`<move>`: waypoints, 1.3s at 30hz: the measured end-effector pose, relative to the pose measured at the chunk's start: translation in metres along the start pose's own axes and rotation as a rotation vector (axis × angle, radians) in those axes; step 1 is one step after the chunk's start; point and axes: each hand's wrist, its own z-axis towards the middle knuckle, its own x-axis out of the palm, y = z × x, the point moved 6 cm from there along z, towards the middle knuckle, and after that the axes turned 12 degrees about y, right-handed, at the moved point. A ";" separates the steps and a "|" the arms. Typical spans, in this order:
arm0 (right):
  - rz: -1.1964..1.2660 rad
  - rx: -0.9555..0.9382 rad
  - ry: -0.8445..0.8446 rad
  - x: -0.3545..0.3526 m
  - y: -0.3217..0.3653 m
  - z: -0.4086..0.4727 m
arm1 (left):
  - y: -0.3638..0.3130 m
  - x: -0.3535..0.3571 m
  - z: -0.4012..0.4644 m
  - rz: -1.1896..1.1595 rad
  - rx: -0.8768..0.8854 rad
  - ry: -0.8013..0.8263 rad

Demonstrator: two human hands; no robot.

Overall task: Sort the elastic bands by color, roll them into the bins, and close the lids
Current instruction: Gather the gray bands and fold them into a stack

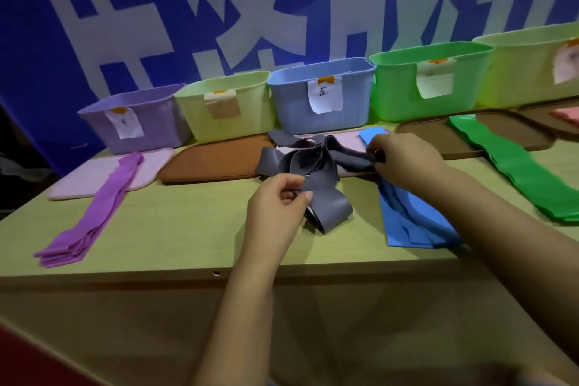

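Head view: both hands work a tangled pile of grey bands (308, 166) at mid-bench (175, 229). Left hand (279, 197) has thumb and fingers curled, pinching a loop of grey band at the near side of the pile. Right hand (404, 157) has fingers curled round another grey strand at the pile's right edge, just over the far end of the blue bands (410, 222). Blue bands lie flat in a stack running from under the right hand toward the near edge. Purple bands (91, 213) lie stacked at left, far end resting on a pink lid (78, 178). Green bands (526, 175) lie stacked at right, far end on a dark brown lid (438, 135). Brown lid (213, 161) lies flat between the pink lid and the grey pile; another pink lid (347, 139) sits partly under the grey pile. Five bins in a row along the back, all lidless, each with a paper label: purple bin (150, 122), pale yellow-green bin (247, 116), blue bin (344, 97), green bin (401, 94), and a second pale bin (520, 72) at far right. Label text mostly unreadable. Blue banner (131, 9) with big white characters behind the bins.
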 end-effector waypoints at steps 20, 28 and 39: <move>1.665 -0.168 0.516 -0.021 0.075 -0.020 | -0.127 -0.050 0.027 -0.407 0.496 0.218; 1.996 -0.306 0.175 -0.054 0.083 -0.017 | -0.107 -0.041 0.003 -0.476 0.449 0.279; 1.534 -0.701 -0.143 -0.087 0.098 -0.050 | -0.071 -0.026 0.000 -0.891 0.053 0.312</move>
